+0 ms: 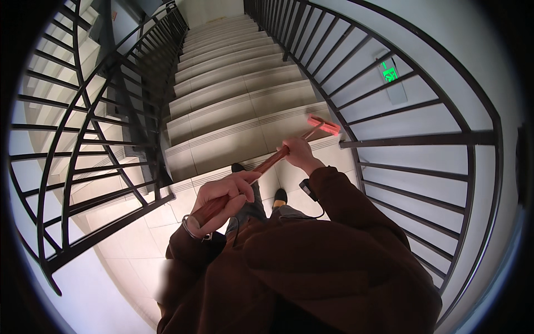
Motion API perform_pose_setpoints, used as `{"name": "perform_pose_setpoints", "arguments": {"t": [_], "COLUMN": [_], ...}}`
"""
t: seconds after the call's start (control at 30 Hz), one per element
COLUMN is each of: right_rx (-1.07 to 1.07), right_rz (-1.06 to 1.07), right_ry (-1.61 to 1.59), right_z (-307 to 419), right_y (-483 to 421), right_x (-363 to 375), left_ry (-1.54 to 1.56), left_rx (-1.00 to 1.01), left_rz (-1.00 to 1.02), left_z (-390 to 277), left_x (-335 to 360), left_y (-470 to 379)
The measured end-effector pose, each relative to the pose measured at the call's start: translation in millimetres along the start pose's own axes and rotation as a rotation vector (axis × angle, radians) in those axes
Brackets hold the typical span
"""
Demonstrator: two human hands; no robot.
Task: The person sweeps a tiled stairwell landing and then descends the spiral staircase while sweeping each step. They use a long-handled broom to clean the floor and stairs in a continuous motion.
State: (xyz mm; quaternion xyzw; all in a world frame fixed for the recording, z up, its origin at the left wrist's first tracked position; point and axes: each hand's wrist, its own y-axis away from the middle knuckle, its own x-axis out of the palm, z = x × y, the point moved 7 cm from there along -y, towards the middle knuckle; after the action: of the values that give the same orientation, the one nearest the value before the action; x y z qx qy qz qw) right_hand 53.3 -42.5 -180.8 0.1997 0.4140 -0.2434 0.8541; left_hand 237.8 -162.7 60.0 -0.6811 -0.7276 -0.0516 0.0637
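A long-handled broom with a red-brown handle (pixel 271 163) runs slantwise in front of me. My left hand (pixel 223 200) grips its upper end near my body, a bracelet on the wrist. Farther along, my right hand (pixel 297 153) is closed around the handle. Beyond it, the pink-red broom head (pixel 323 125) is at the right end of the nearest tiled step (pixel 292 121), close to the railing. Whether the bristles touch the tile I cannot tell.
Tiled stairs (pixel 246 83) descend ahead of my feet. Dark metal railings (pixel 417 137) flank them at the right, and another railing (pixel 112 217) at the left. A green lit exit sign (pixel 390 75) is on the right wall. A small dark device (pixel 308 188) with a cable hangs by my right sleeve.
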Motion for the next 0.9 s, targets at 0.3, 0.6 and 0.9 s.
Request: {"name": "perform_pose_setpoints", "arguments": {"t": [0.3, 0.6, 0.9], "right_rx": [0.070, 0.228, 0.198], "right_rz": [0.023, 0.144, 0.138], "right_ry": [0.062, 0.013, 0.048], "right_z": [19, -1, -22], "right_y": [-60, -88, -137], "right_x": [31, 56, 57], "left_ry": [-0.055, -0.104, -0.169], "left_rx": [0.005, 0.049, 0.038], "left_rz": [0.151, 0.288, 0.384], "left_z": [3, 16, 11], "left_x": [-73, -98, -133], "left_y": [-33, -73, -126]}}
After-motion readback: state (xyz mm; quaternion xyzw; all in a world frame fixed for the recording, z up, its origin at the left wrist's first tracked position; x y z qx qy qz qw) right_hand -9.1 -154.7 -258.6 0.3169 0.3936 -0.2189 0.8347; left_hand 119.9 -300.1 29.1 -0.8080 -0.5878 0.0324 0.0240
